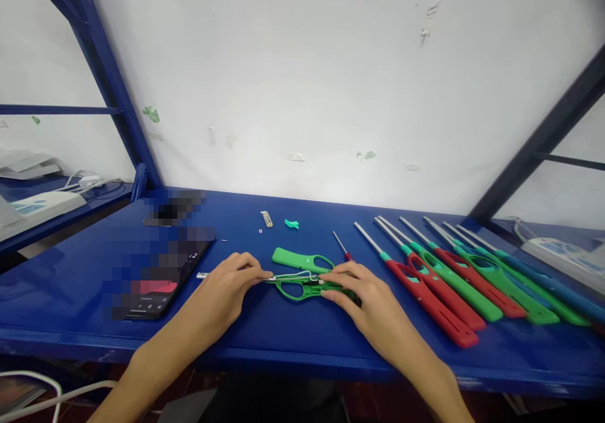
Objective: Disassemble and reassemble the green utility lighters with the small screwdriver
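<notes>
Left hand (231,282) pinching the tube (202,275), fingertips closed; right hand (363,292), nearer the shell (312,290), holding it between thumb and bent fingers. Shell lying at 3 o'clock from left hand, long axis running 9-to-3. Cover (293,259) lying at 12 from shell.

The one camera sits on the person's head, facing forward and down across the blue surface (302,341) toward the white wall (302,82).
</notes>
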Tool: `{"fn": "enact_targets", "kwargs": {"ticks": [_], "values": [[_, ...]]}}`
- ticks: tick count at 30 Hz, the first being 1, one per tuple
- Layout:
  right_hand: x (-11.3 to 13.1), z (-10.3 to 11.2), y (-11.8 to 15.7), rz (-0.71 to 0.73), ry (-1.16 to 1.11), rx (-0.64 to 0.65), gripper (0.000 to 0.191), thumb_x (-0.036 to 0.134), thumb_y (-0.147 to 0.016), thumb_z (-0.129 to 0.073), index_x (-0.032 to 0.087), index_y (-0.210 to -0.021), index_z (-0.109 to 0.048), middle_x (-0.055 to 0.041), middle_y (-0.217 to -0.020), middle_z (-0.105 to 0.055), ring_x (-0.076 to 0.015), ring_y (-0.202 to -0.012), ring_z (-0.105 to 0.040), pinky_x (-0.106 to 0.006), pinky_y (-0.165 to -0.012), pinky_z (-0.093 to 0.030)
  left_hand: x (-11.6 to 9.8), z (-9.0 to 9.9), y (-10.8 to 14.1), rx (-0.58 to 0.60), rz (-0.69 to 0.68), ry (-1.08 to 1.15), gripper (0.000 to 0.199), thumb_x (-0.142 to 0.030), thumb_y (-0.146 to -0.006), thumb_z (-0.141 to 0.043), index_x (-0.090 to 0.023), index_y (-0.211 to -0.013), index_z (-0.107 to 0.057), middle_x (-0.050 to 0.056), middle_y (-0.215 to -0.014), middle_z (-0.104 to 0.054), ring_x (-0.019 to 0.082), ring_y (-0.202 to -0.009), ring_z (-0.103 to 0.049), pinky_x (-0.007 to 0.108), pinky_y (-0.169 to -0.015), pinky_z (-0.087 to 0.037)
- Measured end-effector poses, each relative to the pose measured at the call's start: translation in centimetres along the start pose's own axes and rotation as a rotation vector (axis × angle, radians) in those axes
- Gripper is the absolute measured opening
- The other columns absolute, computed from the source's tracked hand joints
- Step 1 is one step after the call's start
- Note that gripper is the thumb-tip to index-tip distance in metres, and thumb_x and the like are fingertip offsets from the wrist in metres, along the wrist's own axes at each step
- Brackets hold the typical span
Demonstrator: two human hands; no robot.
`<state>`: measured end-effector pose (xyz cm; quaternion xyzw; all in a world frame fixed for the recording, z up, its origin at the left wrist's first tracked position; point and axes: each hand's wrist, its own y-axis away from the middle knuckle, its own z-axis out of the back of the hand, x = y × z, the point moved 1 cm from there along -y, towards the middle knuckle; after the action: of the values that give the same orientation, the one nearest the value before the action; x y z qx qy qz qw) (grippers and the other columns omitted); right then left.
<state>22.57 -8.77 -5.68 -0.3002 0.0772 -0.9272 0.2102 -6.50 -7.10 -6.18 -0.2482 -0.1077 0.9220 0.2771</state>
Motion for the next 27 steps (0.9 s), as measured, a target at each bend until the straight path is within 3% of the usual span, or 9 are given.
{"fn": "enact_targets", "kwargs": {"ticks": [7, 17, 27], "values": [[0.2, 0.0, 0.1, 0.012, -0.003, -0.012, 0.021, 0.033, -0.105, -0.061, 0.030, -0.120, -0.075, -0.0035, -0.123, -0.069, -0.0242, -0.115, -0.066, -0.042, -0.106, -0.051, -0.6, 0.3, 0.1, 0.007, 0.013, -0.020, 0.043, -0.013, -0.104, -0.036, -0.025, -0.117, -0.075, 0.006, -0.114, -0.067, 0.024, -0.103, -0.062, 0.039, -0.091, -0.052], [-0.1, -0.1, 0.3, 0.031, -0.006, -0.042, 0.019, 0.034, -0.104, -0.063, 0.030, -0.118, -0.075, -0.0029, -0.122, -0.070, -0.0228, -0.113, -0.068, -0.039, -0.104, -0.052, -1.3, 0.5, -0.2, -0.005, 0.043, -0.002, 0.044, -0.020, -0.106, -0.032, -0.021, -0.113, -0.075, 0.008, -0.112, -0.069, 0.026, -0.103, -0.064, 0.042, -0.091, -0.055], [0.3, -0.2, 0.4, 0.166, -0.013, -0.114, 0.015, 0.023, -0.104, -0.062, 0.026, -0.104, -0.076, 0.0004, -0.110, -0.077, -0.0191, -0.100, -0.073, -0.033, -0.093, -0.055, -1.2, 0.3, -0.1, -0.023, 0.035, 0.011, 0.040, -0.022, -0.107, -0.035, -0.024, -0.110, -0.075, 0.006, -0.110, -0.070, 0.024, -0.099, -0.062, 0.039, -0.089, -0.054]]}}
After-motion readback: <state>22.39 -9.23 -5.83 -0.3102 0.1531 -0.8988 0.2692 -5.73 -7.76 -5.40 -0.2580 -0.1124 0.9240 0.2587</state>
